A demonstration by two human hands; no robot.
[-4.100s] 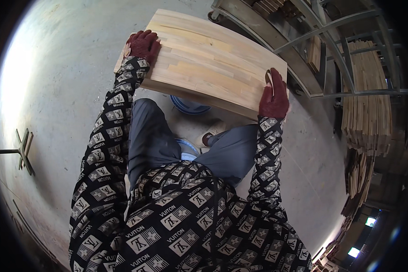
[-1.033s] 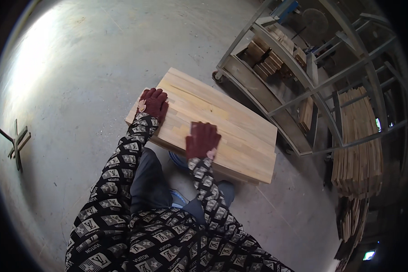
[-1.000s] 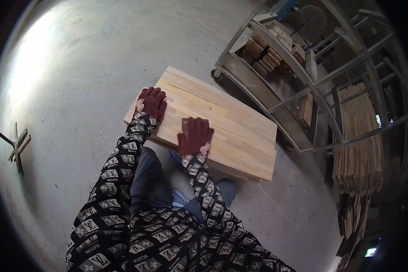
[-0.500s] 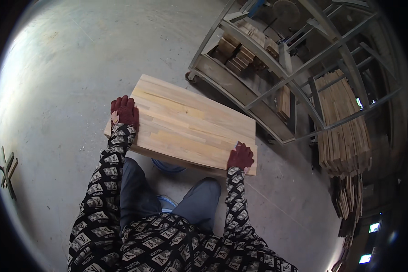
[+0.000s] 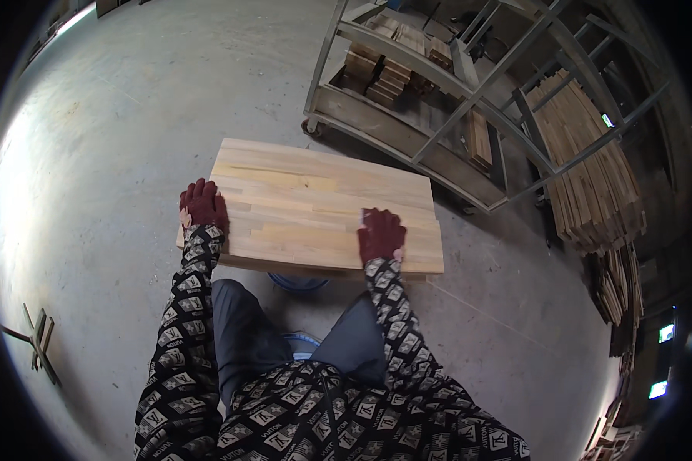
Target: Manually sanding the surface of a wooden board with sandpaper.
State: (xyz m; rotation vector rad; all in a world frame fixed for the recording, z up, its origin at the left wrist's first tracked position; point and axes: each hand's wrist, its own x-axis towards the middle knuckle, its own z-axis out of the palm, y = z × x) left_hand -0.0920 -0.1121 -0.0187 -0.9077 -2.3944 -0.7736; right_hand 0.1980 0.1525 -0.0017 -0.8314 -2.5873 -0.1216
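A pale wooden panel [image 5: 300, 203], glued up from strips, lies flat in front of my knees. Steps at its left and right edges suggest another panel beneath. At the left edge, my left hand [image 5: 203, 206], in a dark red glove with bare thumb tip, is closed over the rim. My right hand [image 5: 381, 235], gloved alike, presses on the panel's top toward the right, fingers bent. A small pale bluish bit shows beside its fingers; what it is I cannot make out. Below the panel's near edge, a blue round object [image 5: 298, 283] is partly hidden.
A grey metal wheeled rack [image 5: 407, 134] with wooden pieces [image 5: 392, 77] stands beyond the panel to the right. Further right are tall stacks of wooden strips [image 5: 584, 154]. A crossed-leg stand [image 5: 37, 338] is on the concrete floor [image 5: 146, 100] at the left.
My right hand has slid left and away from me across the panel, off its near right corner. My left hand stays at the left edge. The whole view has turned slightly.
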